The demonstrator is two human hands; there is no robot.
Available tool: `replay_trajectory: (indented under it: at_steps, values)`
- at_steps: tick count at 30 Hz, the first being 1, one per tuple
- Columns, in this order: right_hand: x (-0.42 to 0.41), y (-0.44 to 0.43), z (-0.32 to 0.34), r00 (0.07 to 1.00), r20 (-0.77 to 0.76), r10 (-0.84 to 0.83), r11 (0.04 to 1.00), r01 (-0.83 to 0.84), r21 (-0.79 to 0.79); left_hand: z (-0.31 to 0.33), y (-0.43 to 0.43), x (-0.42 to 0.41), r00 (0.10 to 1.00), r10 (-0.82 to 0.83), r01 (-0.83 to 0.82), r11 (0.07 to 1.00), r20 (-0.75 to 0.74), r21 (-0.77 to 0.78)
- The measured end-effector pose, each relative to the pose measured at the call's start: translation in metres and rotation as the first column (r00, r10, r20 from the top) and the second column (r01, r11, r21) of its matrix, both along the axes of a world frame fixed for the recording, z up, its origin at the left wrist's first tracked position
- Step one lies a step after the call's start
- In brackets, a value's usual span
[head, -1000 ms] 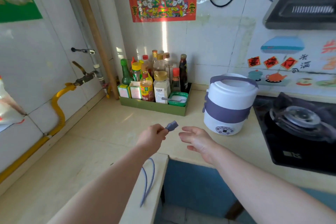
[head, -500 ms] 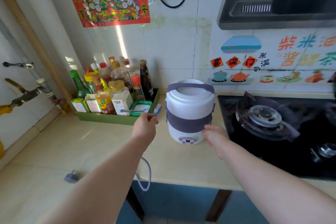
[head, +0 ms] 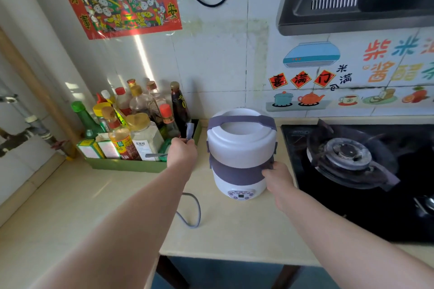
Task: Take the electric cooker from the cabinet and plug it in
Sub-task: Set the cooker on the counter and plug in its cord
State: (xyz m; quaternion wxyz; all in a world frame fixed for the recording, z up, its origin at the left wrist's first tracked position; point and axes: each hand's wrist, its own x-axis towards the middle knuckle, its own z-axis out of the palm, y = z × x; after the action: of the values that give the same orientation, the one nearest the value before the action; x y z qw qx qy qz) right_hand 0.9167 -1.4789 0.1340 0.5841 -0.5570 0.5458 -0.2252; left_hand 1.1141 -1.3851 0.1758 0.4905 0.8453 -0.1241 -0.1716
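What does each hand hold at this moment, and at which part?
The left hand pinches the grey connector at the end of the cord, by its base. The right hand grips the electric cooker at its right side, on the purple band.

Bright daylight, a glare streak on the wall tiles (head: 143, 54), soft focus, wide-angle bending at edges

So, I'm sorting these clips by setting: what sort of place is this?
A home kitchen, most likely: a gas hob sits under a range hood, and a tray of sauce bottles stands on the counter beside the electric cooker.
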Motion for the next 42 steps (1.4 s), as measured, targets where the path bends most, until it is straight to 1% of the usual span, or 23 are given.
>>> replay_trajectory:
  at_steps: [2,5,8,10,14,17,20,23,26,28,32,34,38,39,42]
  values:
    - [0.002,0.001,-0.004,0.999,0.0,-0.04,0.999,0.04,0.024,-0.004,-0.013,0.011,0.997,-0.047,0.047,0.999,-0.066,-0.006]
    - [0.005,0.002,-0.004,0.994,0.033,-0.107,0.989,0.102,0.109,-0.003,-0.031,0.019,0.979,-0.1,0.089,0.994,-0.177,-0.068]
    - [0.006,0.007,0.005,0.991,0.05,-0.128,0.976,0.117,0.185,-0.007,-0.047,0.023,0.962,-0.166,0.151,0.985,-0.215,-0.082]
    - [0.009,0.008,0.008,0.984,0.074,-0.16,0.969,0.142,0.2,-0.013,-0.056,0.027,0.946,-0.205,0.186,0.978,-0.251,-0.099]
    - [0.02,0.015,0.001,0.96,0.12,-0.252,0.944,0.216,0.249,-0.027,-0.066,0.031,0.885,-0.25,0.191,0.964,-0.393,-0.184]
    - [0.03,0.018,-0.012,0.935,0.142,-0.326,0.914,0.273,0.3,-0.031,-0.07,0.032,0.855,-0.278,0.203,0.956,-0.438,-0.212]
    - [0.035,0.021,-0.012,0.912,0.175,-0.372,0.896,0.304,0.323,-0.03,-0.071,0.03,0.849,-0.3,0.23,0.951,-0.434,-0.208]
    - [0.036,0.019,-0.011,0.892,0.192,-0.409,0.885,0.336,0.323,-0.03,-0.069,0.03,0.843,-0.294,0.217,0.952,-0.45,-0.214]
    - [0.033,0.015,-0.007,0.903,0.178,-0.392,0.89,0.322,0.324,-0.029,-0.06,0.025,0.839,-0.308,0.227,0.947,-0.448,-0.225]
    - [0.03,0.01,-0.004,0.92,0.167,-0.355,0.901,0.289,0.325,-0.027,-0.053,0.022,0.857,-0.295,0.221,0.951,-0.422,-0.216]
    - [0.026,-0.009,-0.002,0.949,0.126,-0.289,0.921,0.24,0.307,-0.022,-0.039,0.008,0.888,-0.229,0.155,0.965,-0.399,-0.21]
    - [0.022,-0.019,0.002,0.949,0.138,-0.283,0.922,0.229,0.312,-0.023,-0.033,-0.002,0.89,-0.215,0.134,0.967,-0.402,-0.218]
    - [0.017,-0.038,0.016,0.951,0.096,-0.295,0.917,0.254,0.307,-0.025,-0.024,-0.025,0.901,-0.164,0.072,0.969,-0.401,-0.235]
    - [0.015,-0.042,0.02,0.952,0.112,-0.285,0.92,0.239,0.311,-0.026,-0.022,-0.029,0.907,-0.144,0.052,0.971,-0.395,-0.234]
    - [0.014,-0.048,0.031,0.944,0.238,-0.229,0.941,0.152,0.303,-0.027,-0.015,-0.041,0.912,-0.118,0.027,0.973,-0.393,-0.229]
